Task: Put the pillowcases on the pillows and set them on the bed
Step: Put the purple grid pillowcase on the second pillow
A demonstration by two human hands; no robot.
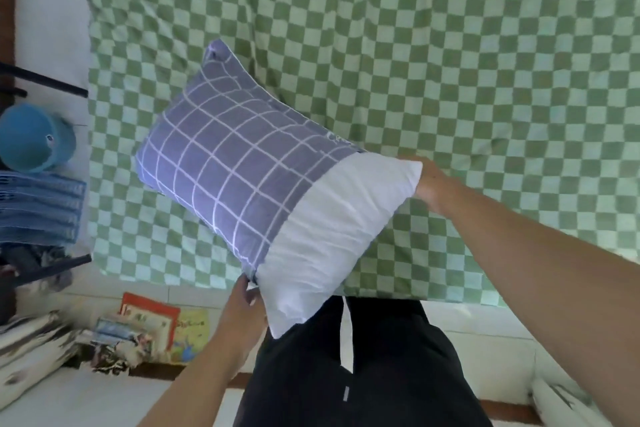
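While my left hand (244,302) pinches the case (221,152) hem and my right (431,184) grips the pillow (332,236) corner — half sheathed — I'd next tug the hem over the bare end.

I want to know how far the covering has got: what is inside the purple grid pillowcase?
A white pillow is inside the purple grid pillowcase; its near end sticks out bare, between the left hand and right hand. The covered part is hidden.
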